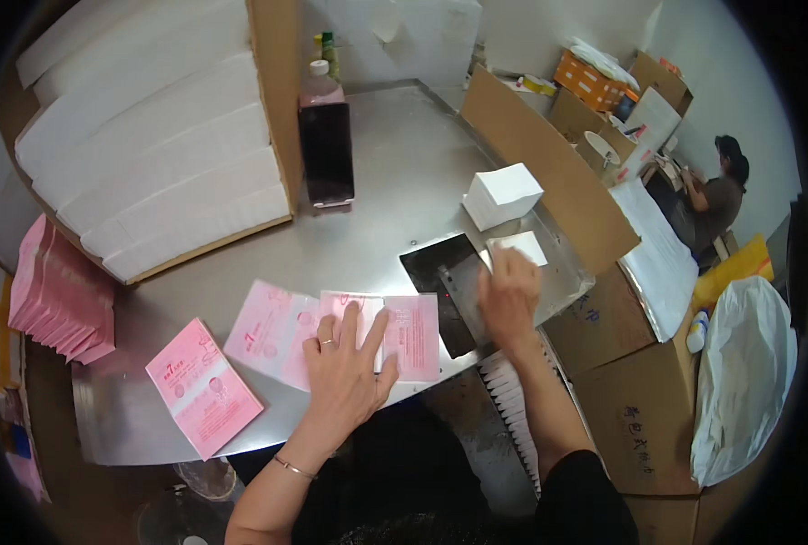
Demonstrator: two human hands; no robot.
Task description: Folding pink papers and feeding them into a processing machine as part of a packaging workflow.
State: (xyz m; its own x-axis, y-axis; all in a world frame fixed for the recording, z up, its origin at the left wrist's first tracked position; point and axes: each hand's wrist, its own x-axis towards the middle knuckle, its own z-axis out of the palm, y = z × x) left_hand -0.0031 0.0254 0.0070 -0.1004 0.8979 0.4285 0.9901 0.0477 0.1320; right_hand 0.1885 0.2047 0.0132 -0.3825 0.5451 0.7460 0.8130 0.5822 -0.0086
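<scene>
My left hand (349, 356), with a ring and a bracelet, lies spread on pink printed plastic packets. Under its fingers a white piece shows at the middle of one pink packet (413, 341); another pink packet (272, 331) overlaps to the left. My right hand (510, 300) is curled at the near edge of a low stack of white paper (524, 245), its fingertips partly hidden. Just behind stands a taller block of white paper (504, 197). A dark rectangular opening or panel (427, 263) lies beside my right hand. A neat stack of pink packets (206, 386) rests at the left.
A carton of long white paper bundles (159, 136) stands back left, beside a phone (327, 154) propped against a bottle. More pink packets (59, 291) stand far left. A cardboard flap (554, 168) borders the metal table's right. Cartons (645, 409) fill the right; another person (722, 195) sits beyond.
</scene>
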